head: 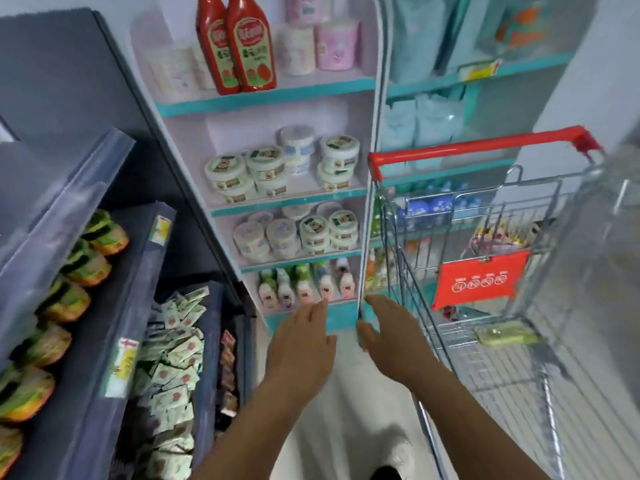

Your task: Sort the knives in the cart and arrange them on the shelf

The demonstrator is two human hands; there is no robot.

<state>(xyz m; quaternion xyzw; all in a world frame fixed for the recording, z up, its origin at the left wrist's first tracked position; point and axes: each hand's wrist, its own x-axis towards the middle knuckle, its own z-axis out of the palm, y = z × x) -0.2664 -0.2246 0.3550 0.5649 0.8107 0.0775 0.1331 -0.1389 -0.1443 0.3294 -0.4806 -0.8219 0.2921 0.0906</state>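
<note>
Knives: none can be made out; the cart's contents are blurred, so where they lie cannot be told.
Cart (485, 237): wire cart with a red handle (478, 145) stands on the right, just beside the white shelf unit; a red sign (479, 280) with white script hangs inside its basket.
Cart contents: a pale green packet (507, 333) lies on the basket floor; a jumble of colourful packs (502, 237) sits in the upper part near the far end, too blurred to name.
Left hand (301, 344): stretched forward and low, fingers straight and together, grip wide and holding nothing; fingertips near the bottom edge of the shelf unit.
Right hand (388, 330): stretched forward beside the left hand, fingers relaxed and spread, grip wide and holding nothing; it lies close to the cart's near corner, and touch cannot be told.
Shelf (263, 97): white unit with teal edges, straight ahead.
Top row: two red sauce bottles (239, 43) upright, with pink and white rolls (322, 39) beside them.
Middle rows: round white tubs (277, 168) stacked in twos.
Bottom row: small lotion bottles (304, 285) standing in a line, just above the left hand.
Dark rack (114, 306): on the left, holding green and orange packs (69, 271) on one tier and loose sachets (173, 358) in a lower bin.
Floor (363, 403): pale, between rack and cart; a shoe (398, 455) shows at the lower edge.
</note>
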